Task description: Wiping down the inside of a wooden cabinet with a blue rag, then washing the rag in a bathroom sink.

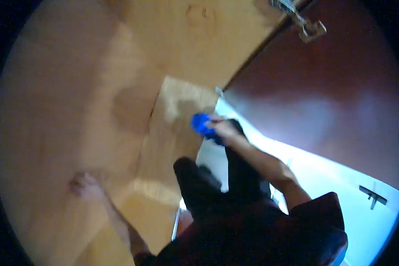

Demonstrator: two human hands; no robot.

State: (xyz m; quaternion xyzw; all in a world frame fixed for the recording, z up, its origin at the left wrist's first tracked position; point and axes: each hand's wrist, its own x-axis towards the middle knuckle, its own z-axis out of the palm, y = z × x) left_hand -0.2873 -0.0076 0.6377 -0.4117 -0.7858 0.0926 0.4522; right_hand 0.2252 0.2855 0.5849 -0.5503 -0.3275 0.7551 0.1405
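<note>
My right hand grips a bunched blue cloth. It is close to a light wooden strip at the foot of a wooden panel, in front of my dark-clothed knee. Whether the cloth touches the wood cannot be told. On the left, my left hand is against or very near the broad, shiny wooden panel. Blur hides how its fingers are set, and no object shows in it.
A dark red-brown panel, apparently a door, slants along the right. Metal hardware, likely a handle, juts out at its upper edge. Below is a pale floor, with a dark T-shaped item at far right.
</note>
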